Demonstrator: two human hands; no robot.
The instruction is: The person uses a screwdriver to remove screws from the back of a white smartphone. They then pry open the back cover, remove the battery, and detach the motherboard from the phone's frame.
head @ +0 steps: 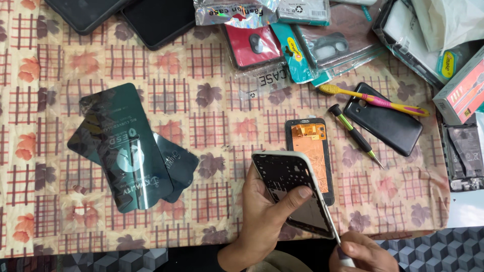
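A head-worn camera looks down on a bench (212, 126) covered with a cloth of leaf and check pattern.

The left hand (264, 214) cradles a phone frame (292, 194) from beneath, inner side up and tilted toward the viewer so its black interior can be seen. The thumb presses across its face and the fingers are clamped round its edge, which steadies it. The frame is raised above the near edge of the bench, low and centre in the view.

The right hand (360, 254) has its fingers closed round a thin metal tool (334, 231), whose tip lies against the lower right side of the frame, as if working at the seam.

Just behind the frame, one phone screen assembly (308, 151) lies flat, its orange-brown back facing up, within easy reach. To the right lie one screwdriver (355, 136), one black back cover (385, 123) and one yellow and pink toothbrush (373, 99) resting across that cover.

To the left, two or three dark green screen protector packets (128, 146) overlap in a loose fan. Along the far edge sit two dark phones (121, 15) and a heap of packaged phone cases (282, 35), too overlapped to count. One battery (464, 156) lies at the right edge.
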